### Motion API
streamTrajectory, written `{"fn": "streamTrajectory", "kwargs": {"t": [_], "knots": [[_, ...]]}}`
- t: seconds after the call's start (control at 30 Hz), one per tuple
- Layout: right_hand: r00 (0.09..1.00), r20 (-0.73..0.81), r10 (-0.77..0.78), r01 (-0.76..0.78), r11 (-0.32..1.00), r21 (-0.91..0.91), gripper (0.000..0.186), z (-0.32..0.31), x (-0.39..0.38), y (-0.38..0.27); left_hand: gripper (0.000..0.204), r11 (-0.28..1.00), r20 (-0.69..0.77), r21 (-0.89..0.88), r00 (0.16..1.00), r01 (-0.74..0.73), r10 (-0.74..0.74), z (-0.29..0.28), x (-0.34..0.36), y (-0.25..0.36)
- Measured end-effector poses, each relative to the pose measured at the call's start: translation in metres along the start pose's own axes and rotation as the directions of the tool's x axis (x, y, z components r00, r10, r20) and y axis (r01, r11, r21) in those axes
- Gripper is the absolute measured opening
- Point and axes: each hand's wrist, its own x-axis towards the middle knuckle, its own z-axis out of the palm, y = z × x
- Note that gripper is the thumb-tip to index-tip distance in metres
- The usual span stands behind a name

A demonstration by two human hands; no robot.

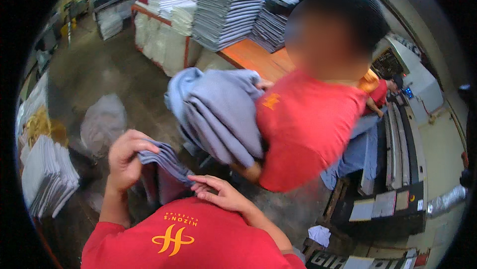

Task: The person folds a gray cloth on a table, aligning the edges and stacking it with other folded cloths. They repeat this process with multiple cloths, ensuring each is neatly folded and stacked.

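A folded grey-blue cloth [169, 162] hangs in several layers in front of my chest. My left hand [130, 155] is closed around its upper left end, the thumb over the top edge. At the cloth's other end my right hand [218, 193] pinches the edge between thumb and fingers. The lower part of the cloth drops out of sight in front of my red shirt [194, 229]. Just beyond, a co-worker in a red shirt [308, 125] carries a large bundle of grey-blue cloths [218, 110] in both arms.
Tall stacks of folded grey cloths [216, 8] stand on an orange-topped table [243, 56]. White folded cloths [47, 177] are piled at my left, near a pale plastic bag [103, 122]. A long roller machine [397, 144] runs along the right, with another person [380, 92] beside it.
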Motion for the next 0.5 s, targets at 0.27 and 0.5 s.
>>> {"fn": "streamTrajectory", "kwargs": {"t": [0.27, 0.5], "knots": [[0.672, -0.575, -0.467, 0.011, 0.783, -0.622, 0.038, 0.016, -0.082, -0.048, 0.038, 0.963, 0.273, -0.215, 0.937, -0.161, 0.217, 0.132, 0.006, 0.046], [0.364, -0.682, -0.634, -0.228, 0.65, -0.725, 0.035, 0.004, -0.144, -0.052, 0.031, 0.893, 0.29, -0.374, 0.883, -0.251, 0.37, 0.212, 0.009, 0.081]]}}
